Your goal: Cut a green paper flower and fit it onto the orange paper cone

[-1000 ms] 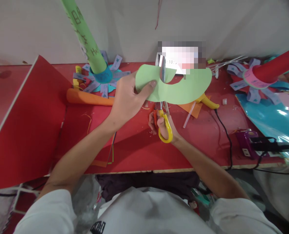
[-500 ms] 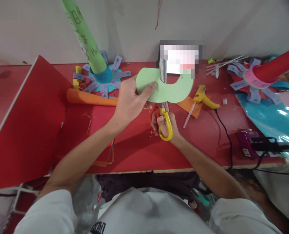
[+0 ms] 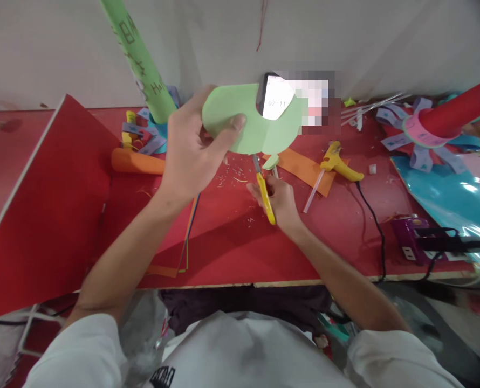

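Observation:
My left hand [image 3: 197, 143] pinches a light green paper piece [image 3: 252, 129] between thumb and fingers, raised above the table. The piece has a rounded outer edge and a curved notch cut into its top. Lower down and to the right, my right hand [image 3: 280, 202] is on a pair of yellow-handled scissors [image 3: 266, 199]. Their blades point up toward the paper, and the tips are hidden behind it. A small green paper scrap [image 3: 271, 161] shows just beside the blades.
A yellow glue gun [image 3: 341, 164] lies right of my hands beside orange paper [image 3: 296, 167]. A lit screen [image 3: 278, 99] leans at the wall. A green paper tube [image 3: 143, 64] stands left, near a red board [image 3: 49, 205]. A purple power box [image 3: 412, 237] sits right.
My left hand has moved left and up with the green paper. The scissors have come away from its notch and turned on edge, lower down. The small green scrap now shows below the paper.

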